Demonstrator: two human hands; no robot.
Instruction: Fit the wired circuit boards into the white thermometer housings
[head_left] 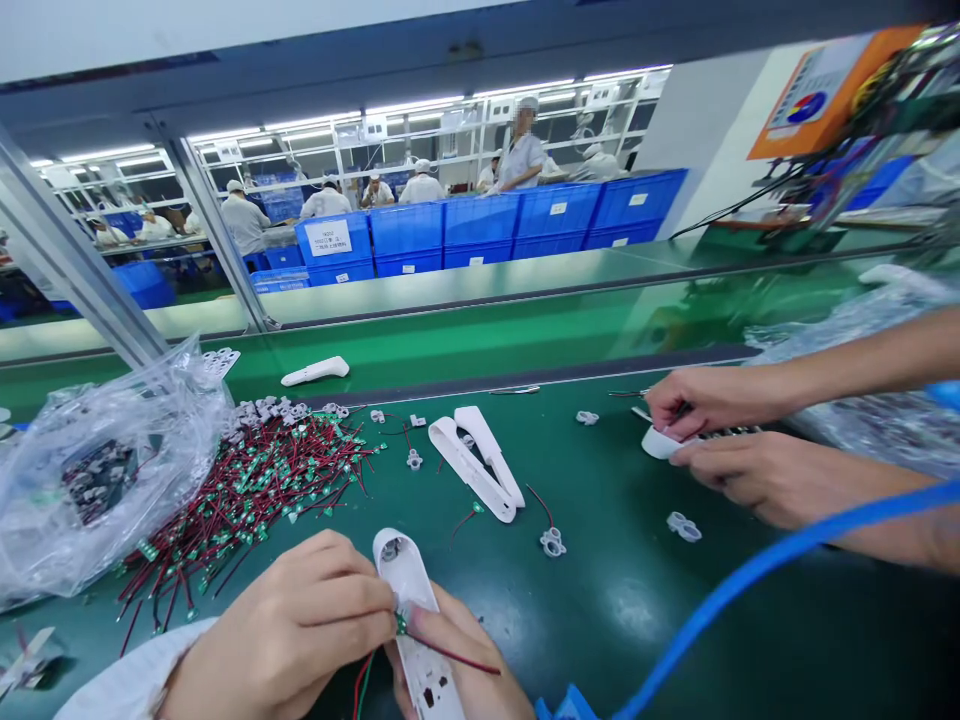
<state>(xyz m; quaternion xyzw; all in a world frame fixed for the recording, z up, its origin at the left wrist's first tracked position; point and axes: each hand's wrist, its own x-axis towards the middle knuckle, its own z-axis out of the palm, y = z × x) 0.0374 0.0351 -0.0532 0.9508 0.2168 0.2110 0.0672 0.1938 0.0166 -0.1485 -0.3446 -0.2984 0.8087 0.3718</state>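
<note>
My left hand (289, 630) pinches a small green board with red and green wires (401, 622) against a white plastic housing (409, 590). My right hand (457, 660) lies under the housing and grips it from below, low in the head view. A pile of red-wired green boards (255, 480) lies just beyond my left hand. Two more white housings (480, 460) lie side by side in the middle of the green mat.
A co-worker's two hands (720, 440) at the right hold a white part. A clear plastic bag (90, 470) sits at the left. Small white clips (551, 542) lie scattered. A blue hose (750, 570) crosses the lower right. Another housing (315, 371) lies on the belt; blue crates (480, 230) stand behind.
</note>
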